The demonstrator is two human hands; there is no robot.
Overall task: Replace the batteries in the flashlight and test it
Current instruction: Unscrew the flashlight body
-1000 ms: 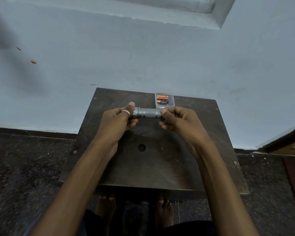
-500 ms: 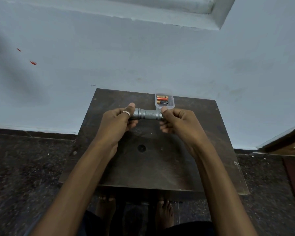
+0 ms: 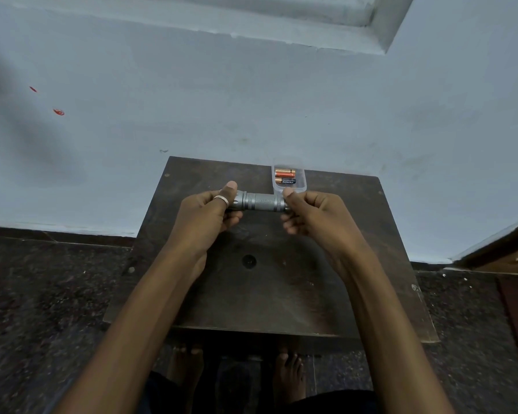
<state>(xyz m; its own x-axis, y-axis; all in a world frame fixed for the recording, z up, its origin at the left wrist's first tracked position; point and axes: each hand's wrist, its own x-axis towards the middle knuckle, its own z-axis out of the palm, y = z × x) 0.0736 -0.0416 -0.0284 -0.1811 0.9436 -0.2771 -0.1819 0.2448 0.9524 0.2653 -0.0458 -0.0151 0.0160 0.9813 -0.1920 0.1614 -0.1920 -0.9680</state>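
Item 1. Flashlight [image 3: 259, 201]: grey metal, knurled barrel with ringed collars. It lies crosswise at the centre of the frame, held above the far half of the table. No writing on it can be read. Whether its end cap is tight or loosened cannot be told.

Item 2. Left hand [image 3: 205, 213]: fingers curled round the flashlight's left end, with the thumb laid along the top. A pale ring [image 3: 221, 199] sits on the thumb.

Item 3. Right hand [image 3: 314, 216]: thumb and curled fingers pinch the flashlight's right end; that end is hidden under them.

Item 4. Clear plastic container [image 3: 302, 186]: small, rounded corners, open top. It stands at the table's far edge, just above the right thumb in the frame.

Item 5. Batteries, two, lying side by side in the container. The upper battery [image 3: 284, 173] is orange and copper, its label unreadable. The lower battery [image 3: 287, 181] is black with a copper end, marked "DURACELL".

Item 6. Table [image 3: 266, 300]: dark wood, scuffed, with a round hole [image 3: 248, 260] near the middle.

Item 7. Wall [image 3: 281, 100]: pale blue, with two red marks [image 3: 58, 112] at upper left.

Item 8. Floor [image 3: 42, 294]: dark speckled stone. Bare feet [image 3: 289, 372] show beneath the table's near edge.

Item 9. Wooden fitting [image 3: 503, 255]: brown, at the right edge of the frame; its kind cannot be told.
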